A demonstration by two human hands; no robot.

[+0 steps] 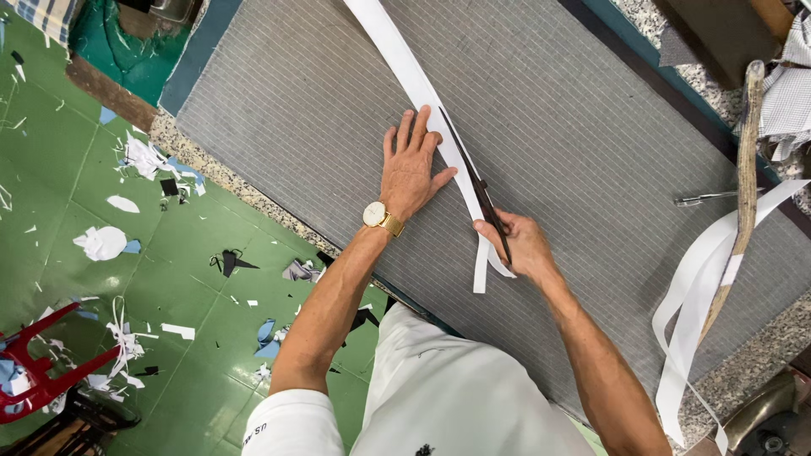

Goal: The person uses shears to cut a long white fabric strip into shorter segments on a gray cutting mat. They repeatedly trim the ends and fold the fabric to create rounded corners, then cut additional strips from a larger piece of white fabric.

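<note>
Right hand closed around handles of dark scissors; blades laid along edge of white strip; left hand spread flat, fingers extended, pressed on grey striped cloth with fingertips on strip just beside blades; gold wristwatch worn on left wrist; strip run diagonally across cloth, lower end folded under right hand; wooden stick and further white strips laid at right table edge; scraps scattered on green floor; red stool at lower left.

A red stool and fabric scraps lie on the green floor.
</note>
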